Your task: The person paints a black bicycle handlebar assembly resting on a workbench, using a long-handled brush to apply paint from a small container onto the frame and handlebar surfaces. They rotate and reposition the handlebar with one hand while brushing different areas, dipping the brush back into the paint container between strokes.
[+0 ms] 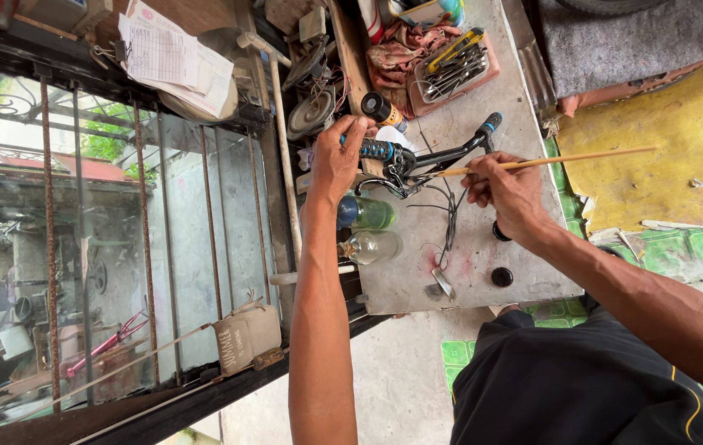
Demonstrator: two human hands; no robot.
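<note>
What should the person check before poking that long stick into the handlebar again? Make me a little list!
1. Left hand wrapped around the blue grip: ok.
2. Right hand pinching the thin wooden stick: ok.
3. Stick tip reaching the middle of the black handlebar: ok.
4. Loose black wires out of the stick's way: not ok, they hang just below it.
5. Green bottle and clear bottle lie at the table edge: cannot tell if steady.
6. Stick tip inside a hole: cannot tell.
</note>
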